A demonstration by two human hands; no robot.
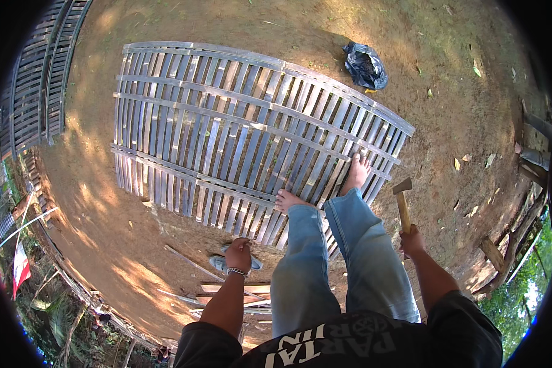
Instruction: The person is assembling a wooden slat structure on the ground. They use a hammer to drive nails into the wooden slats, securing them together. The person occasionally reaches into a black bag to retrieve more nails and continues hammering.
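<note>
In my right hand is a hatchet, gripped low on its wooden handle with the dark head pointing away from me. My left hand hangs above a pair of grey shoes, a bracelet round its wrist. Its fingers are curled closed; whatever they may hold is too small to make out. Beneath my bare feet lies a slatted bamboo panel on the dirt, its many thin slats crossed by several long rails. The hatchet is apart from the panel, just past its right edge.
A black plastic bag sits beyond the panel's far edge. Another slatted panel stands at the far left. Loose wooden strips lie behind my left hand. Logs border the ground on the right, and a red and white flag hangs at the left.
</note>
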